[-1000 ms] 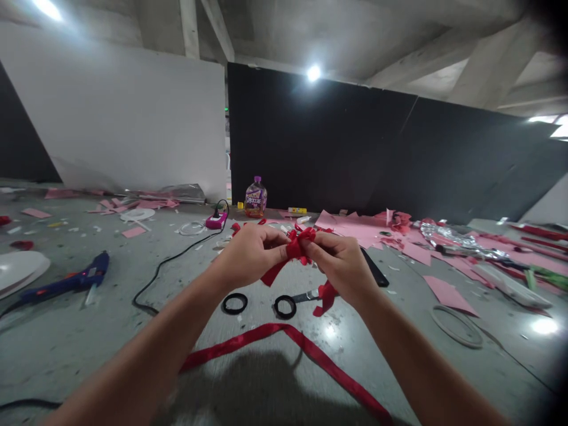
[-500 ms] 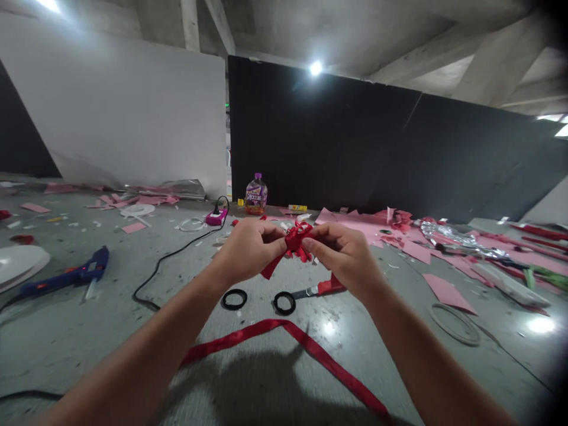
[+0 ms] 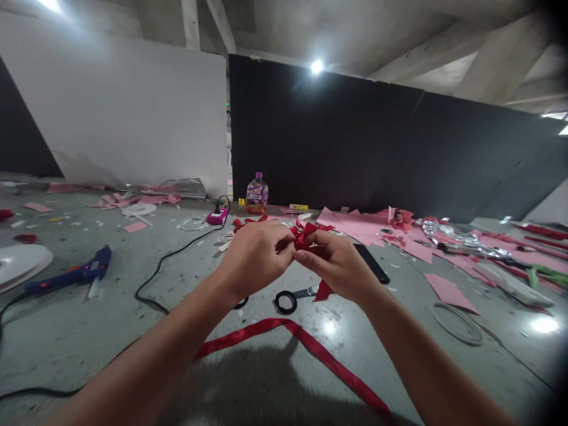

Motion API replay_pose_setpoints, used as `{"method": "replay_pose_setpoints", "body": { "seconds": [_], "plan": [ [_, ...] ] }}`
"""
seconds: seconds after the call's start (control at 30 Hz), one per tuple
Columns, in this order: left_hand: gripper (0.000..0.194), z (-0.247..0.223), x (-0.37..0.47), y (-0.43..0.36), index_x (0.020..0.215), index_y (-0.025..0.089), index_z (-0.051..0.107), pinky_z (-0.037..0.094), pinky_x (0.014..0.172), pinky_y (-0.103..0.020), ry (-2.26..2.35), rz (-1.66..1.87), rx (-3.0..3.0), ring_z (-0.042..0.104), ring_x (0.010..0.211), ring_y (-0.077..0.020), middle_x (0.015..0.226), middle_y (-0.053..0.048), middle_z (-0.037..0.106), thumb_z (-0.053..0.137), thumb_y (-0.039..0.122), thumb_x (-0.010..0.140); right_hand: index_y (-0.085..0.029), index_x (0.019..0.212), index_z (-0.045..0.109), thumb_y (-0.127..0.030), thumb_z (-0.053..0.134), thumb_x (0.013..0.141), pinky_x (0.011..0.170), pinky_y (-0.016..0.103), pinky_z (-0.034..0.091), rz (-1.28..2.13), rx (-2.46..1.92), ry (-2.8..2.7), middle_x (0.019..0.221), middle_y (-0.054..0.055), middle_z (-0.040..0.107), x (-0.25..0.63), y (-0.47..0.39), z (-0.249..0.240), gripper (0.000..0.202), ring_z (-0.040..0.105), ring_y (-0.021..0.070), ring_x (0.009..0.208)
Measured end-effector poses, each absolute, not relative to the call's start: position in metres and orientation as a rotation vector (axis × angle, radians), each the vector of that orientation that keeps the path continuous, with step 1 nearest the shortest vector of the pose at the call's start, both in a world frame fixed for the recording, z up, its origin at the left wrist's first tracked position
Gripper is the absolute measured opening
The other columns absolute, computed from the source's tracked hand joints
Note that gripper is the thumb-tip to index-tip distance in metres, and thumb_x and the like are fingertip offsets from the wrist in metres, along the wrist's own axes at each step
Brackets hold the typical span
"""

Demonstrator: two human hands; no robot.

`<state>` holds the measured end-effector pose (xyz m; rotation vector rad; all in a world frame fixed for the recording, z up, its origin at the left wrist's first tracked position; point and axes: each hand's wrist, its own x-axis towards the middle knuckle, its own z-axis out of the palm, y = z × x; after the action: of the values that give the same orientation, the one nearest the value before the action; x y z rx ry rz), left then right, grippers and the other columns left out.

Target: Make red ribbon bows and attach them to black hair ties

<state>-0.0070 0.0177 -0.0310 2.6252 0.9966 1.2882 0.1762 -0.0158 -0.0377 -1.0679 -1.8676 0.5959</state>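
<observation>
Rolled the left hand (image 3: 260,257) over since the earlier frame, back more toward the camera, and drew it nearer the right hand (image 3: 339,266); turned the bunched red ribbon (image 3: 302,236) too, and brought the black slab (image 3: 371,263) into view beside the right wrist.

Working above the grey counter (image 3: 89,337). Note the long red strip (image 3: 319,353) lying bent on it, nearest the body, touched by neither hand. Using the left hand curled nearly closed, pinching one side of the bunch. Using the right half curled, gripping the other side between thumb and forefinger. Cannot tell the lie of the folds under the fingertips.

Holding the bunch raised between both hands, mid-view. To manage it well, pinch the gathered middle firmly with one hand, shape with the other, pull evenly and avoid crushing the loops. Mind the loose ribbon end (image 3: 323,291) below the right hand; keep it clear of the metal blade (image 3: 306,292) and black ring (image 3: 277,303).
</observation>
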Motion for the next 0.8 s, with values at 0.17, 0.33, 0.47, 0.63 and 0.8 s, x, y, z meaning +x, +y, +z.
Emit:
{"method": "replay_pose_setpoints", "body": {
  "seconds": [0.17,0.33,0.47,0.63,0.8],
  "plan": [
    [0.014,-0.028,-0.008,0.018,0.075,0.016,0.071,0.036,0.057,-0.027,0.902,1.247,2.538,0.056,0.062,-0.0129,0.068,-0.001,0.067,0.06,0.019,0.084,-0.018,0.086,0.063,-0.045,0.067,0.087,0.043,0.023,0.023,0.946,-0.998,-1.653,0.061,-0.006,0.043,0.18,-0.011,-0.042,0.027,0.035,0.0062,0.048],
    [0.015,-0.028,-0.01,0.019,0.08,0.017,0.072,0.041,0.061,-0.028,0.829,1.3,2.604,0.061,0.067,-0.0151,0.074,-0.003,0.071,0.059,0.021,0.087,-0.018,0.076,0.06,-0.04,0.073,0.083,0.043,0.021,0.021,1.274,-0.865,-1.374,0.064,-0.005,0.045,0.179,-0.01,-0.045,0.027,0.032,0.0053,0.05],
    [0.015,-0.034,-0.008,0.019,0.095,0.017,0.07,0.048,0.074,-0.032,0.831,1.439,2.753,0.066,0.084,-0.0209,0.091,-0.007,0.075,0.059,0.023,0.089,-0.018,0.076,0.062,-0.038,0.076,0.08,0.044,0.02,0.02,1.345,-0.861,-1.24,0.062,-0.005,0.045,0.176,-0.01,-0.043,0.025,0.031,0.0061,0.051],
    [0.02,-0.039,-0.009,0.017,0.104,0.015,0.068,0.051,0.076,-0.033,0.75,1.518,2.963,0.069,0.085,-0.0218,0.093,-0.009,0.075,0.053,0.023,0.093,-0.018,0.078,0.063,-0.038,0.079,0.076,0.043,0.019,0.02,1.358,-0.891,-1.128,0.062,-0.005,0.048,0.175,-0.011,-0.039,0.026,0.035,0.0052,0.05],
    [0.02,-0.043,-0.012,0.017,0.102,0.013,0.069,0.054,0.072,-0.032,0.638,1.688,3.105,0.071,0.079,-0.0214,0.092,-0.009,0.077,0.052,0.015,0.093,-0.018,0.077,0.063,-0.037,0.077,0.077,0.041,0.018,0.025,1.327,-0.915,-1.108,0.062,-0.003,0.054,0.173,-0.016,-0.036,0.024,0.042,0.0057,0.049]
  ]
}}
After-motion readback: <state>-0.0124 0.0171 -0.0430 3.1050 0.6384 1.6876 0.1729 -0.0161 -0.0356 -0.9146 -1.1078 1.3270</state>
